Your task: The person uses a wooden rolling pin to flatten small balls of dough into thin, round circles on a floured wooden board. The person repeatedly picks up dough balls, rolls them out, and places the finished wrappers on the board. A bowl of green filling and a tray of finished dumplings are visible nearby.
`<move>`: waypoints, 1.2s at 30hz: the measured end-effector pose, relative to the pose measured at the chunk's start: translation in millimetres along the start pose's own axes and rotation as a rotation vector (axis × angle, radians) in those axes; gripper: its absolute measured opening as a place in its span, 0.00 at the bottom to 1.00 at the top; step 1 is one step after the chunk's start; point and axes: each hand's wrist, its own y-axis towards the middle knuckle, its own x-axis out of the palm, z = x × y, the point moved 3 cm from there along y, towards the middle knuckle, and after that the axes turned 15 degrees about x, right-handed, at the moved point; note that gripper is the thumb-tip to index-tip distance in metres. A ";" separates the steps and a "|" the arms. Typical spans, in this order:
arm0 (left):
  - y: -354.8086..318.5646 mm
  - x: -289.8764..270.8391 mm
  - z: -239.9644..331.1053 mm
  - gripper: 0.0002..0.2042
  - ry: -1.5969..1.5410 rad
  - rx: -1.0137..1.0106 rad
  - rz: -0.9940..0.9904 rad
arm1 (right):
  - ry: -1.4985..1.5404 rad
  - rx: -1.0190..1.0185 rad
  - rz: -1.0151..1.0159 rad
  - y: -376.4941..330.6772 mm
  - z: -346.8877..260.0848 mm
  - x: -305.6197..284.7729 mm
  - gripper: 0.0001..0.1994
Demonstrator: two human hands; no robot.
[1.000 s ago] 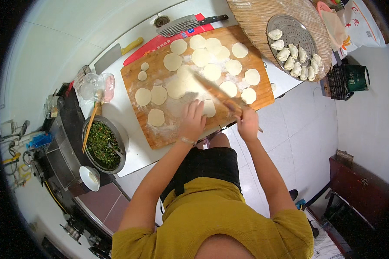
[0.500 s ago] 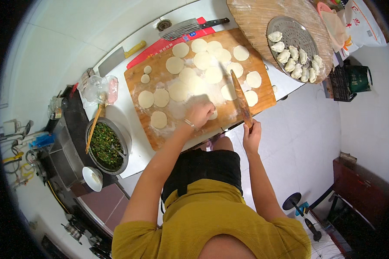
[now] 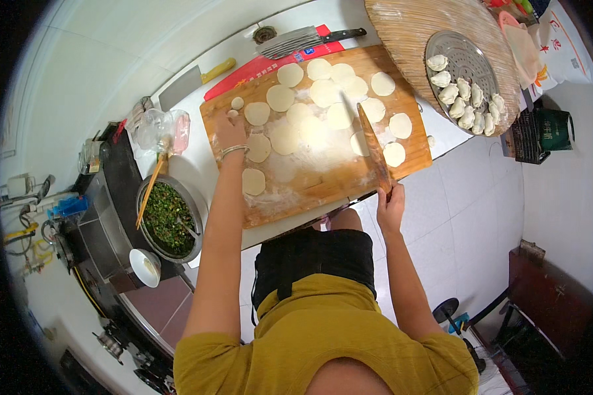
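Observation:
My left hand [image 3: 229,135] is at the far left of the floury wooden board [image 3: 296,187], its fingers closed around a small dough piece [image 3: 233,113], mostly covered by them. Just beyond it lies another small dough piece [image 3: 237,103]. My right hand [image 3: 390,207] grips the near end of a tapered wooden rolling pin [image 3: 374,148], which slants across the board's right side. Several thin round dough wrappers [image 3: 281,99] are spread over the board, some overlapping. One wrapper [image 3: 257,114] lies right beside my left hand.
Left of the board stands a metal pot of chopped green filling [image 3: 168,220] with chopsticks [image 3: 150,191] across it, near a white bowl [image 3: 145,268]. A cleaver [image 3: 181,88] and a wide knife [image 3: 290,45] lie behind. Filled dumplings [image 3: 466,118] sit on a perforated metal tray [image 3: 468,62], far right.
My left hand has moved from the board's near middle to the far left, onto a small dough piece. A wrapper now lies beside those pieces. My right hand still grips the rolling pin.

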 end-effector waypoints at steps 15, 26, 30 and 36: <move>-91.9 14.0 96.5 0.16 -0.337 -0.154 -0.776 | -0.069 -0.181 -0.008 1.2 -16.5 -3.2 0.14; -137.9 -31.3 138.8 0.26 -0.112 0.381 -0.410 | -0.290 -0.462 -0.174 0.3 -16.5 2.2 0.21; -145.5 -11.7 134.6 0.32 0.043 0.582 -0.648 | -0.586 -0.531 -0.237 7.5 -29.7 28.2 0.30; -100.8 11.3 151.2 0.36 0.096 0.546 -0.614 | -0.675 -0.442 0.011 45.2 -47.4 41.1 0.38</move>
